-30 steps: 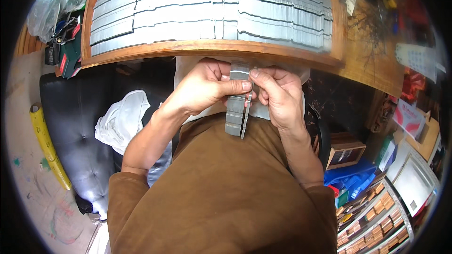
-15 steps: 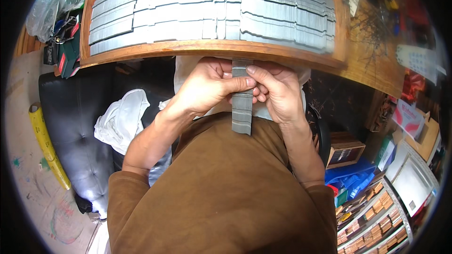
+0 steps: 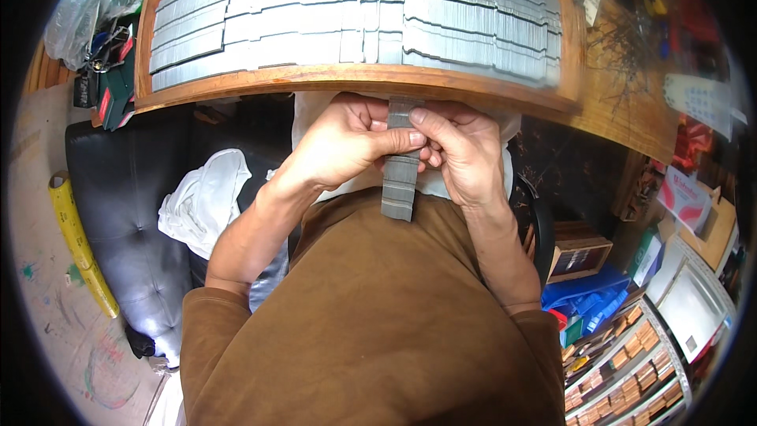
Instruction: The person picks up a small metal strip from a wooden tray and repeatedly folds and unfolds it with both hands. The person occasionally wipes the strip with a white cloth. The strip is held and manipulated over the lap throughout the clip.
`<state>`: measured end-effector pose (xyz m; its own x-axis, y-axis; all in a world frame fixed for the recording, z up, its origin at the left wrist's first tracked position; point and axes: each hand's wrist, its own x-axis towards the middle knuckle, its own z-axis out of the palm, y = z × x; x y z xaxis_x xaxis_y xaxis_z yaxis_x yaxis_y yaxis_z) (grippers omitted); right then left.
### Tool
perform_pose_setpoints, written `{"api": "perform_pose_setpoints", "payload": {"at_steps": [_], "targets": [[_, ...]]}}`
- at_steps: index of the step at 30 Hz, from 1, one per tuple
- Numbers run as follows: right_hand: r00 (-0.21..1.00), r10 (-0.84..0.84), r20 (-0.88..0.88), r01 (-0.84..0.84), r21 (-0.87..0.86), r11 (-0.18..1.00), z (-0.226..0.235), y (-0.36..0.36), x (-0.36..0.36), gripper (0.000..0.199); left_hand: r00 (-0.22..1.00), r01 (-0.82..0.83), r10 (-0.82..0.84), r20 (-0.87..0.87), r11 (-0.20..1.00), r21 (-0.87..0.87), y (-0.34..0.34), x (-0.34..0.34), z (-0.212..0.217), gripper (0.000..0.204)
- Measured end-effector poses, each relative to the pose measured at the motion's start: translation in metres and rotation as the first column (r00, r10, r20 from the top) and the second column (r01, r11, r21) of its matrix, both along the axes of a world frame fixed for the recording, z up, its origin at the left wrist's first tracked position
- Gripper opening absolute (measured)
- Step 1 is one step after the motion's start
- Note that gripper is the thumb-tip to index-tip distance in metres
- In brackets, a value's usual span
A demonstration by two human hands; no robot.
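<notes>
We've got a white cloth [image 3: 206, 203] on the black seat [image 3: 130, 225], yellow roll [image 3: 81, 244] to its left. On the right we see a small wooden box [image 3: 579, 256], blue plastic sheet [image 3: 587, 293] just below, pink-and-white carton [image 3: 684, 196] above.

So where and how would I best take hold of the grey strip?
Probably pinch the grey strip across its two long edges near the lower end, coming from the shirt side. It is long and narrow; the left hand and right hand grip it higher up, and its top appears close to the tray, while the lower end sticks out uncovered.
</notes>
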<state>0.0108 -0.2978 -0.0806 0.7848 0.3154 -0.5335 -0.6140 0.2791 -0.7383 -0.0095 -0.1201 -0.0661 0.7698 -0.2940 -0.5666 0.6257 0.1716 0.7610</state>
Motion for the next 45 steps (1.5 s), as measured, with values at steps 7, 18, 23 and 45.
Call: {"api": "perform_pose_setpoints", "payload": {"at_steps": [7, 18, 23, 45], "targets": [[1.000, 0.005, 0.000, -0.005, 0.004, 1.000, 0.002, 0.000, 0.000, 0.014, 1.000, -0.017, 0.018, 0.013, 0.999, -0.047, -0.001, -0.001, -0.001, 0.017], [1.000, -0.005, 0.002, 0.005, 0.022, 1.000, 0.002, 0.000, 0.000, 0.013, 1.000, -0.009, 0.009, 0.024, 1.000, -0.014, 0.000, -0.001, -0.002, 0.018], [1.000, -0.003, 0.008, 0.002, 0.030, 1.000, 0.001, 0.000, 0.000, 0.013, 1.000, -0.016, 0.016, 0.022, 1.000, -0.026, 0.000, -0.001, -0.003, 0.018], [0.997, 0.053, 0.059, -0.054, 0.006, 0.999, 0.002, -0.003, -0.002, 0.013, 0.999, 0.000, 0.003, 0.039, 0.996, -0.084, 0.001, -0.003, -0.007, 0.020]]}}
